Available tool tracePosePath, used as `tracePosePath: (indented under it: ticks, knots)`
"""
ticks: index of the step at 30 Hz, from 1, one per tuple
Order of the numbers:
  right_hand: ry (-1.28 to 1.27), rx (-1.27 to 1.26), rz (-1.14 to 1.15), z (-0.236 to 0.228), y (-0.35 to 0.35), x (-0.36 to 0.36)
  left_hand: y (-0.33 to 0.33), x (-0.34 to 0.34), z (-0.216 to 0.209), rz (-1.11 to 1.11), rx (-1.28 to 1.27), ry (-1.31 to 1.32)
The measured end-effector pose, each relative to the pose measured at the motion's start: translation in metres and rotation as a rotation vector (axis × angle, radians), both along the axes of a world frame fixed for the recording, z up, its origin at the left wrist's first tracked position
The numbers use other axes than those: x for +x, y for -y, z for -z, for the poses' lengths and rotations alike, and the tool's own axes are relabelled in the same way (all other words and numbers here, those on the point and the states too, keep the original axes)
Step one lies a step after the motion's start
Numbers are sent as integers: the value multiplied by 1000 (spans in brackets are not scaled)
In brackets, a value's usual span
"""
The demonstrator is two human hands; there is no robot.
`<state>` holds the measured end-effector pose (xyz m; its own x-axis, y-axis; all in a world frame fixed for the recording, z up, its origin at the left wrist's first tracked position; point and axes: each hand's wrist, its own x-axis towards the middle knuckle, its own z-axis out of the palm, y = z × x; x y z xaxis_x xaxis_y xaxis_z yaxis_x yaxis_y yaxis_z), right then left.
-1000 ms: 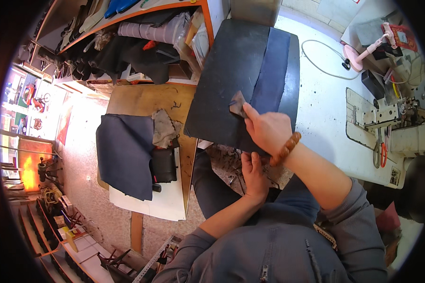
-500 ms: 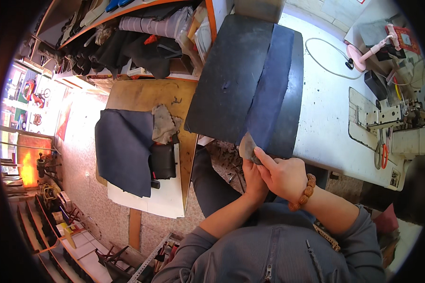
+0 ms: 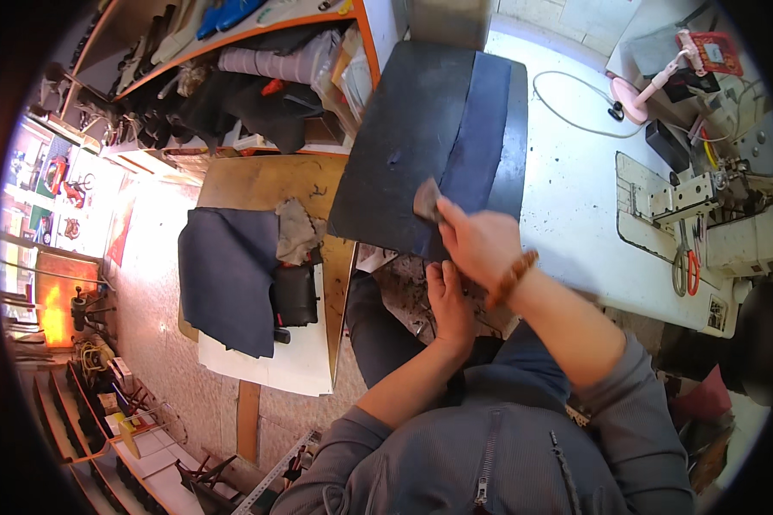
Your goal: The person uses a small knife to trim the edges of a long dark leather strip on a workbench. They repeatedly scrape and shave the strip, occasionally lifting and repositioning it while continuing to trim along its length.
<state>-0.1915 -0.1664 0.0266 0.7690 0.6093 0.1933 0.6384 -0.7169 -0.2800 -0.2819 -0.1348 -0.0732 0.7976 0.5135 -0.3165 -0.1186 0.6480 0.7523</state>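
Note:
A long navy strip, apparently leather or cloth (image 3: 485, 129), lies lengthwise on a black board (image 3: 404, 112). My right hand (image 3: 485, 249) is closed round a flat, broad-bladed hand tool, like a leather knife (image 3: 426, 201). Its wide end is over the strip's left edge, towards the near end; whether it touches is unclear. Below, my left hand (image 3: 450, 309) is at the board's near edge, fingers extended upward and thumb apart. I see nothing held in it. My right forearm and hand cover part of the strip's near end.
On the left, a brown worktable (image 3: 240, 176) bears a dark navy sheet (image 3: 228, 275), a grey scrap (image 3: 298, 232) and a black case (image 3: 296, 294). To the right, a white table (image 3: 567, 189) carries a sewing machine (image 3: 691, 206) and scissors (image 3: 687, 266). Packed shelves (image 3: 361, 34) stand behind.
My right hand has lifted the tool away from my left hand and moved it forward and left over the strip. My left hand has drawn slightly back, and the hands are now apart.

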Motion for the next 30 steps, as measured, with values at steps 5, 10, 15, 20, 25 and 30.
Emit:
tracePosePath:
  ticks: [5,10,15,20,25,30]
  knots:
    - [127,125,111,9,26,13,-17,-8,-13,-239,380,-193]
    - [59,28,85,28,56,-7,-47,-3,-21,-396,1506,-358]
    - [57,-20,84,31,56,-4,-49,4,-27,-396,1572,-297]
    - [51,-18,75,31,58,-2,-59,1,-31,-349,1787,-289]
    - [36,4,75,31,57,-2,-89,-2,-31,-230,2116,-36]
    - [10,0,68,30,58,-1,-106,-2,-33,-74,2184,106]
